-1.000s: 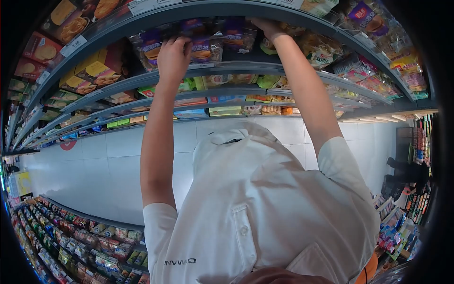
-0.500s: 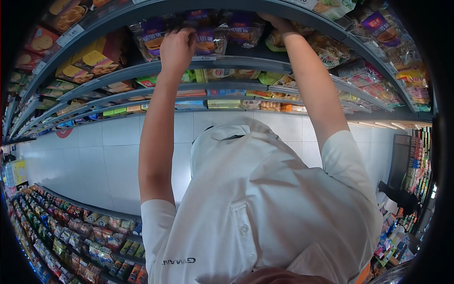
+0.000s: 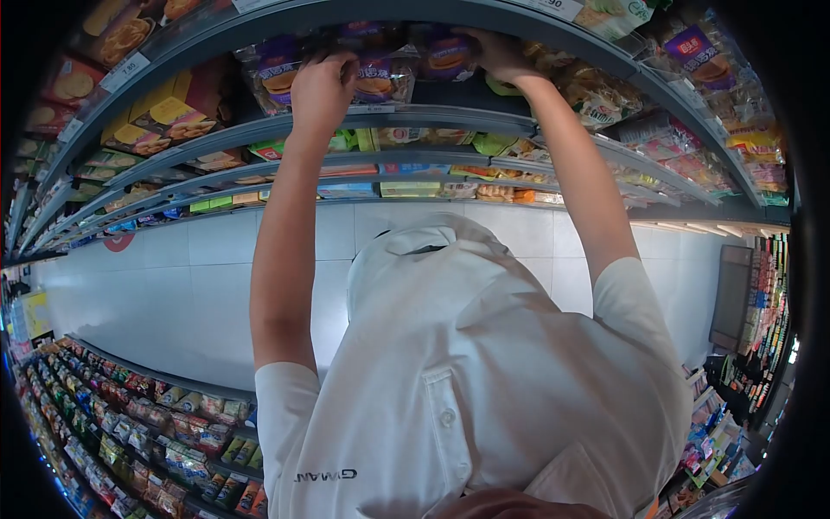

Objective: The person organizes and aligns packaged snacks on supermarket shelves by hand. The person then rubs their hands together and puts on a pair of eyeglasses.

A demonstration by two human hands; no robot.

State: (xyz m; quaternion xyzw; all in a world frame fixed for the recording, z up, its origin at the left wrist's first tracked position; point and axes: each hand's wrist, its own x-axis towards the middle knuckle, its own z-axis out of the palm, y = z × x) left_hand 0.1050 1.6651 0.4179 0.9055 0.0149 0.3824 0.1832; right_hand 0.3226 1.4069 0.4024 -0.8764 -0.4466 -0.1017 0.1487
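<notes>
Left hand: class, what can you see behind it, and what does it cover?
Purple-labelled packets show behind the left hand, to both sides. Whatever lies directly behind it is covered and cannot be seen.

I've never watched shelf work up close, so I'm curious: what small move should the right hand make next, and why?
Probably a gentle leftward nudge of the clear plastic, purple-labelled snack pack: the right hand is at its right edge, though contact is unclear, and the left hand is at the matching purple-labelled packs alongside.
</notes>
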